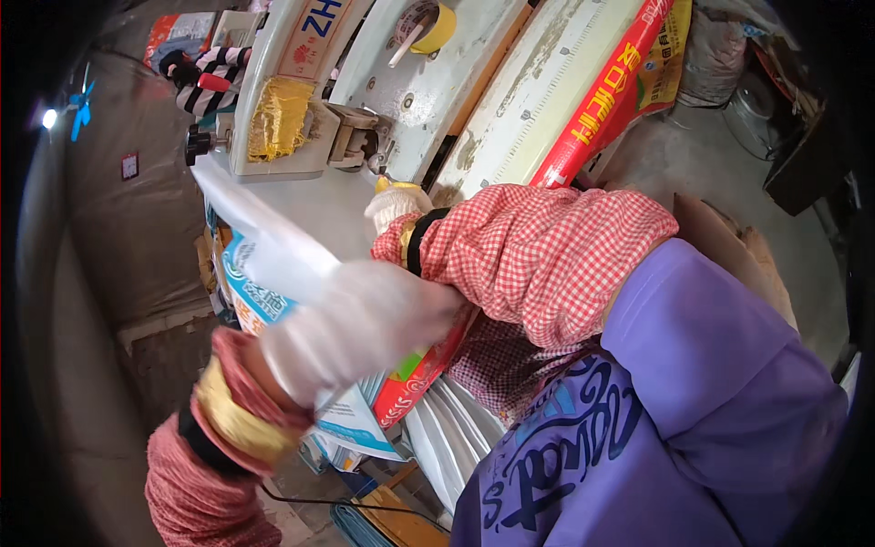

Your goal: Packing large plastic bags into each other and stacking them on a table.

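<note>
My left hand, in a white glove, is smeared by motion in front of a white and blue printed sack. Its fingers cannot be made out. In a white glove with yellow fingertips, my right hand is beside the needle end of a sewing machine. The fingers I can see there look closed together, and what they hold is hidden. Part of the sack's white side rises toward the machine head. Beneath my right forearm shows a red printed sack.
A yellow tape roll lies on the machine bed. To its right runs a pale board with a ruled edge, then a red and yellow printed sack. Folded white sacks hang below. A black knob juts left from the machine.
</note>
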`<action>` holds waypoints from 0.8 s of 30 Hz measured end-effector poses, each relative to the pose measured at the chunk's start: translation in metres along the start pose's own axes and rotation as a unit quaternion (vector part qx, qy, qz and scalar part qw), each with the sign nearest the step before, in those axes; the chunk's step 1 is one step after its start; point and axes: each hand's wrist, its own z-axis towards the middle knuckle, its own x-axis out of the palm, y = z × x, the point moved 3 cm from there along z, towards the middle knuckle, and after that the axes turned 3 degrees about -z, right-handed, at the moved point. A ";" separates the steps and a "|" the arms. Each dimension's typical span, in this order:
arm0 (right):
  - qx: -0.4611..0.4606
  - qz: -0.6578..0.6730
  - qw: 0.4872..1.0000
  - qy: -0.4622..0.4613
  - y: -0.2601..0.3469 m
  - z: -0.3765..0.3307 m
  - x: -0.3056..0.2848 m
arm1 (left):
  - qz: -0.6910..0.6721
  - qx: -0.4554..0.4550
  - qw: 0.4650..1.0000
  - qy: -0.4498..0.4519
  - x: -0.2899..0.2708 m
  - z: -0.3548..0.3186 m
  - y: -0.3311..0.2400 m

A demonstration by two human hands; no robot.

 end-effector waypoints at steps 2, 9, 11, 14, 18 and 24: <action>-0.009 -0.004 1.000 -0.014 -0.001 -0.012 0.002 | -0.012 0.018 0.995 -0.095 -0.014 -0.025 0.044; -0.034 -0.026 0.998 -0.056 -0.046 -0.070 0.002 | 0.113 0.090 0.981 -0.126 -0.033 -0.045 0.005; -0.033 -0.056 0.998 -0.013 -0.053 -0.074 -0.024 | 0.118 0.145 0.956 -0.225 -0.016 -0.033 -0.007; -0.009 0.010 0.979 0.204 -0.017 -0.055 -0.092 | 0.172 0.001 0.970 -0.174 0.031 -0.008 -0.013; -0.010 -0.003 0.976 0.219 -0.026 -0.035 -0.088 | 0.127 -0.015 0.973 -0.193 0.039 0.015 0.037; 0.286 0.694 0.607 0.259 -0.039 -0.029 -0.063 | 0.069 -0.134 0.918 -0.368 0.047 0.031 0.146</action>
